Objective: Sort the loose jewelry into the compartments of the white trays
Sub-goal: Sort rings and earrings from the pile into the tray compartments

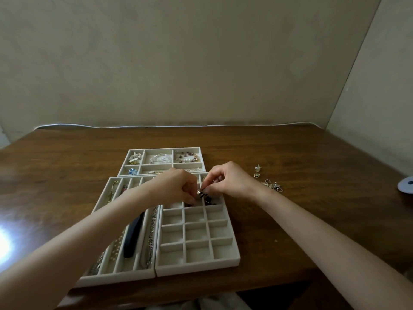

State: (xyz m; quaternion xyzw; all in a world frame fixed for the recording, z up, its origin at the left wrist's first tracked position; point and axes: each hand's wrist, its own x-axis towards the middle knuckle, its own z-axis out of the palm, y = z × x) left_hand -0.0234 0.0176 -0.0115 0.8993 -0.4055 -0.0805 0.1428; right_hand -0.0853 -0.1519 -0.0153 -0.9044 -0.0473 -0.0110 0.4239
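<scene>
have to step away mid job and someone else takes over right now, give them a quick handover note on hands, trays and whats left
Left hand and right hand: both pinch a dark beaded piece over the far end of the grid tray.
Done: the far tray holds bracelets and brooches; the long-slot tray holds chains and necklaces.
Left: set the beaded piece down, then sort the loose earrings lying on the table to the right of the trays. The grid tray's near rows look unfilled.
</scene>
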